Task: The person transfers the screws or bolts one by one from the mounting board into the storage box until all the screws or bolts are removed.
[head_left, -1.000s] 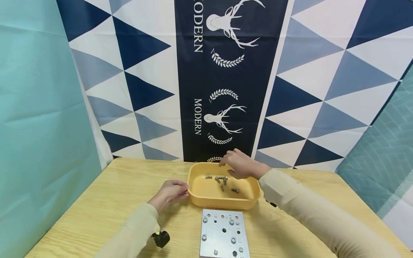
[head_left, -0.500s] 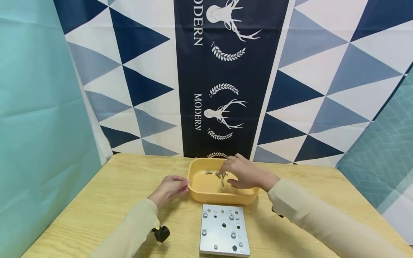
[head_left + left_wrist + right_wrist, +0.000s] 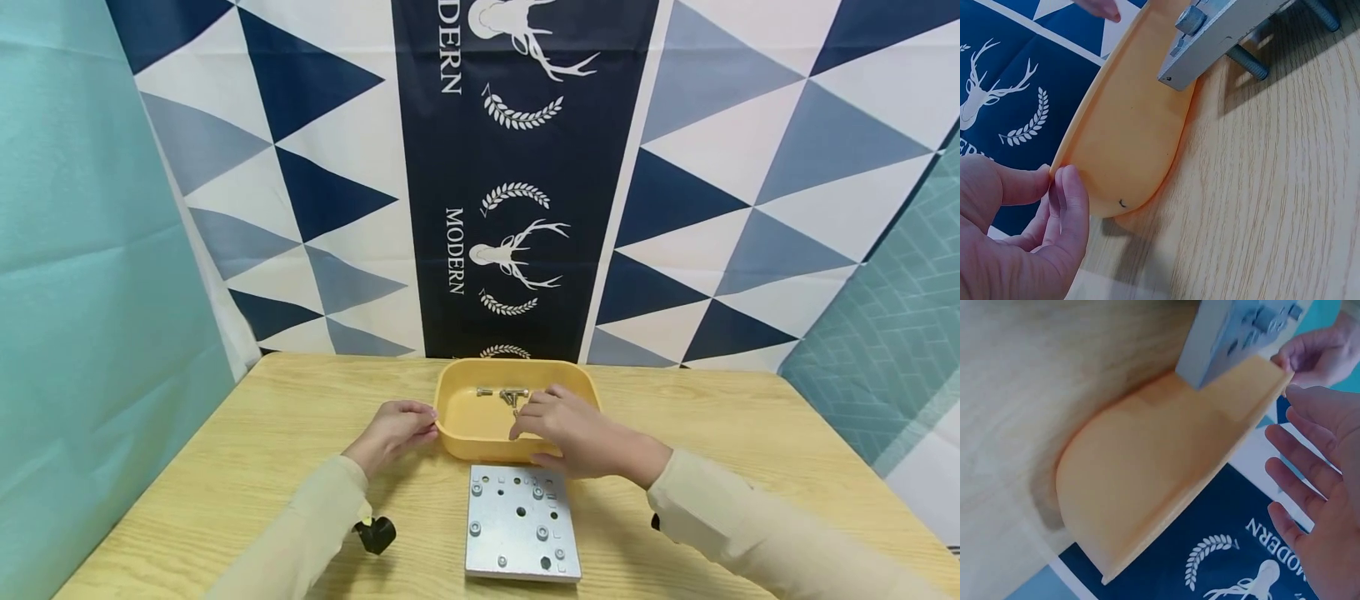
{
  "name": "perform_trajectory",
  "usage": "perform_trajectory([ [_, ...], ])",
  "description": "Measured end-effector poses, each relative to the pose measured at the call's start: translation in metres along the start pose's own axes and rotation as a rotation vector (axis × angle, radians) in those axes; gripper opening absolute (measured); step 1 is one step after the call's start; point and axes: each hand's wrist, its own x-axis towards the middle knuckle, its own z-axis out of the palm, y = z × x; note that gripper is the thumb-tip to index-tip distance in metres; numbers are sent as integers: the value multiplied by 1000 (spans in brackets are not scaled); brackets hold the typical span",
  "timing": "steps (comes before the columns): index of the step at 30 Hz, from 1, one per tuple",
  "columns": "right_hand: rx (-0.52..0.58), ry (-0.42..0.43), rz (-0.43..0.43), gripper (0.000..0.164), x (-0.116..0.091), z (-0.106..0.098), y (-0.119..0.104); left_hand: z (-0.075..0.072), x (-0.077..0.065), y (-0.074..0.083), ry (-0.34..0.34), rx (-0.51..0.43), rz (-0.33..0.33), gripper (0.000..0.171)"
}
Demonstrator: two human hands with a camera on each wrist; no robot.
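Note:
A yellow plastic tray (image 3: pixel 480 451) stands on the table with several metal bolts (image 3: pixel 510 395) lying inside. My left hand (image 3: pixel 396 432) pinches the tray's left rim between thumb and fingers, which the left wrist view shows closely. Over the tray's near right edge is my right hand (image 3: pixel 581 435), partly hiding the tray. Its fingers (image 3: pixel 1297 450) are spread and loosely bent in the right wrist view, with nothing held in them. In front of the tray is a silver metal plate (image 3: pixel 517 525) with holes and several bolts set in it; bolt shanks (image 3: pixel 1249 62) stick out underneath.
The wooden table (image 3: pixel 315 400) extends to both sides of the tray. Behind it hangs a patterned cloth (image 3: pixel 517 325) with triangles and deer heads. A teal sheet (image 3: pixel 112 333) hangs at the left.
My right hand has come back toward me, from above the inside of the tray to its near right edge. The left hand keeps its hold on the rim. The view has tilted slightly downward.

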Motion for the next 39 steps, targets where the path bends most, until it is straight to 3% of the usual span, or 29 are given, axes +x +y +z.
perform_trajectory([
  [15, 54, 49, -23, 31, -27, 4, -29, 2, 1, 1, -4, -15, -9, 24],
  [39, 80, 40, -62, 30, -42, -5, -58, 2, 3, 2, 8, -19, -15, 25],
])
